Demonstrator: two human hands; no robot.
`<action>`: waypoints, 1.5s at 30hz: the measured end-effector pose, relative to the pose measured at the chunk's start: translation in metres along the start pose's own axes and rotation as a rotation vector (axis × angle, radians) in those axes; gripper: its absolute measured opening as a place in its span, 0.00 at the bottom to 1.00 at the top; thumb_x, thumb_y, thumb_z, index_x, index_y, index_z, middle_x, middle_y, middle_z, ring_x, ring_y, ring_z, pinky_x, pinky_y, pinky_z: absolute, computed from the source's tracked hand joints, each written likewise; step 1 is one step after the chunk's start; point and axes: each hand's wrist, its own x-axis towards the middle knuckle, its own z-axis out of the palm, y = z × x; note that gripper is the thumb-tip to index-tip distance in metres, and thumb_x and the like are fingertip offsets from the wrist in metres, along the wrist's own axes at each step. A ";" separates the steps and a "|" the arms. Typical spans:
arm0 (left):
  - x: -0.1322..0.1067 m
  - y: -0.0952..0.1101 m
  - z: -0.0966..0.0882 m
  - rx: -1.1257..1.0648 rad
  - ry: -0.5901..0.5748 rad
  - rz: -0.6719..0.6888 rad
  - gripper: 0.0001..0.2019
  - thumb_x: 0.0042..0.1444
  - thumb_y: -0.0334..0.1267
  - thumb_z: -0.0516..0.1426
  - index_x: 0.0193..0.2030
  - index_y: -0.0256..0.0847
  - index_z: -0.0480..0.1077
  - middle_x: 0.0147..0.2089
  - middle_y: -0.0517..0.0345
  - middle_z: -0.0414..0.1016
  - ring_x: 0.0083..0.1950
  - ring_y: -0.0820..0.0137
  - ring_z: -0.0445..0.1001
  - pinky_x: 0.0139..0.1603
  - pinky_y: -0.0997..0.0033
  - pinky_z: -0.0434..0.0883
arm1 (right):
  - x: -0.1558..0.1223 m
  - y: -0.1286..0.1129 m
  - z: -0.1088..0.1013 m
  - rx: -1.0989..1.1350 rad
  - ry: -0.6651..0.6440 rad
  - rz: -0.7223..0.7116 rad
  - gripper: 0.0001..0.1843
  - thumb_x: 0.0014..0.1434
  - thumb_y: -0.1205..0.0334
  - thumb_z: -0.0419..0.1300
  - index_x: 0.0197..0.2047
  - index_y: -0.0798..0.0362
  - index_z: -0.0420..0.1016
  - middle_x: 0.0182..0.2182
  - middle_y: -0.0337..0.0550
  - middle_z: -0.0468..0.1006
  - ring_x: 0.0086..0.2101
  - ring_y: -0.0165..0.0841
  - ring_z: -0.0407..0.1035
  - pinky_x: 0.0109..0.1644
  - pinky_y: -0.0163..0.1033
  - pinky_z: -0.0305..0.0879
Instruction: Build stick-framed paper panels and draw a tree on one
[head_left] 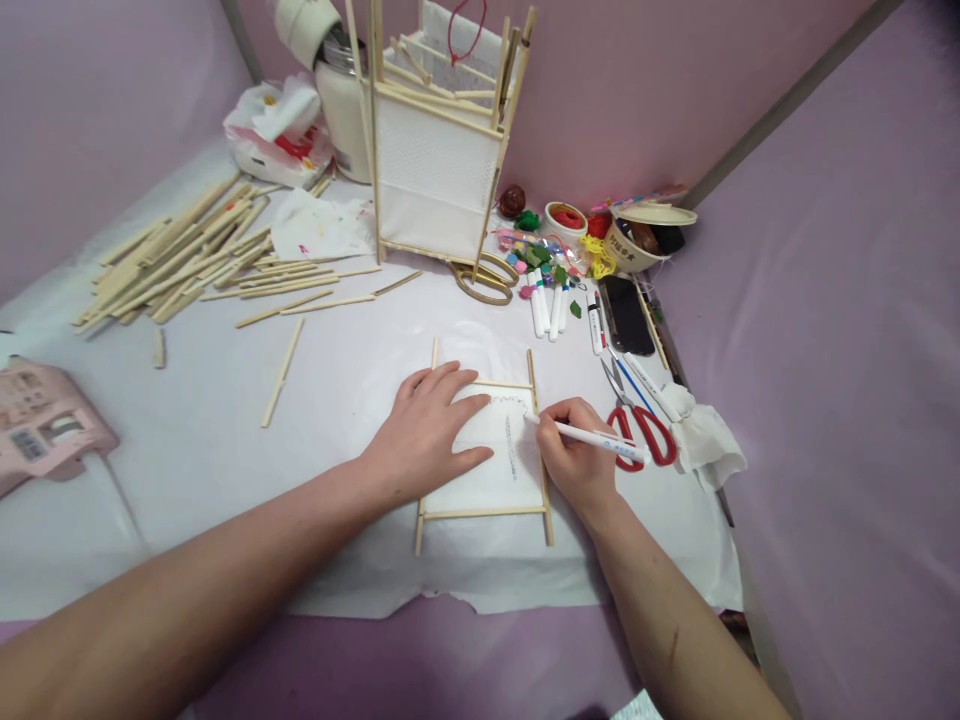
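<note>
A small stick frame (484, 512) with white fabric (480, 485) stretched across it lies flat on the covered table. Dark pen strokes mark the fabric: a broken line near the top and a long upright stroke. My left hand (435, 425) rests on the frame's left part with fingers spread, hiding that side of the fabric. In my right hand (577, 450) is a white marker pen (596, 437), gripped between thumb and fingers. Its tip points left, at the upper right of the fabric; whether it touches cannot be made out.
Behind stands a stick-framed lantern (439, 170) with white fabric sides. Loose wooden sticks (180, 250) pile up at left. Red-handled scissors (637, 435) lie beside my right hand, near a phone (628, 315). Gold-handled scissors (487, 280), several markers (555, 305) and a pink device (49, 430) also sit there.
</note>
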 end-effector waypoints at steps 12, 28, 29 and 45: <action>-0.001 0.001 0.000 0.002 0.005 -0.003 0.26 0.55 0.47 0.65 0.59 0.41 0.72 0.69 0.43 0.64 0.73 0.48 0.55 0.70 0.42 0.54 | -0.001 0.001 0.000 0.007 0.028 -0.002 0.07 0.59 0.67 0.57 0.29 0.50 0.69 0.25 0.37 0.72 0.29 0.34 0.68 0.33 0.40 0.62; 0.000 0.001 0.001 -0.003 0.005 -0.004 0.26 0.55 0.47 0.66 0.59 0.41 0.72 0.69 0.42 0.64 0.73 0.48 0.55 0.70 0.41 0.54 | -0.002 0.000 -0.001 -0.030 0.022 -0.030 0.07 0.58 0.69 0.57 0.28 0.50 0.68 0.24 0.37 0.72 0.28 0.33 0.67 0.33 0.39 0.62; 0.000 0.001 0.001 -0.005 0.005 -0.005 0.26 0.55 0.47 0.66 0.59 0.41 0.72 0.69 0.42 0.64 0.73 0.48 0.55 0.70 0.41 0.54 | -0.002 0.001 -0.001 -0.032 0.022 -0.033 0.07 0.58 0.69 0.57 0.28 0.50 0.68 0.24 0.37 0.72 0.28 0.33 0.67 0.33 0.39 0.62; 0.000 0.001 0.000 -0.018 -0.010 -0.015 0.26 0.55 0.47 0.65 0.59 0.42 0.72 0.69 0.43 0.63 0.73 0.49 0.55 0.70 0.42 0.53 | -0.001 -0.002 -0.001 -0.009 0.008 -0.032 0.08 0.57 0.69 0.56 0.27 0.50 0.67 0.23 0.36 0.71 0.27 0.33 0.66 0.32 0.39 0.60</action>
